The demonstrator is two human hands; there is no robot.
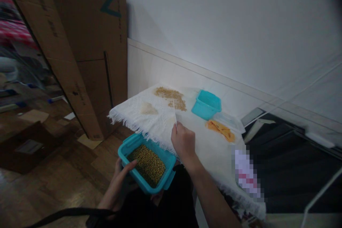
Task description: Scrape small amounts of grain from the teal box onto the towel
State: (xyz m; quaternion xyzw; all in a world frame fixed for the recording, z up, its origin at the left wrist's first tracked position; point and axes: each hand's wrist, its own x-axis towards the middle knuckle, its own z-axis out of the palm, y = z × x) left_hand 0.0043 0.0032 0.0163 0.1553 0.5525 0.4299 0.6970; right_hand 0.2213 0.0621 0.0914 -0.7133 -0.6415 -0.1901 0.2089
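Observation:
My left hand (121,171) grips the near left wall of a teal plastic container (171,171), thumb over the rim. Yellowish-green dried beans (149,162) fill its lower part, and it is held tilted below the table's front edge. In my closed right hand (183,140) is a thin white stick (175,112), pointing away over the white fringed cloth (128,112). The stick's far end reaches a spread-out patch of tan beans or grains (171,96). Left of the stick lies a small pale heap (149,108) of something too blurred to name.
A second teal container (205,105) stands at the back right of the table, near a clear lid (229,123) and a crumpled orange cloth (220,130). A pixelated item (247,174) lies at the right edge. Tall cardboard (101,35) rises at left, with a white wall (227,17) behind.

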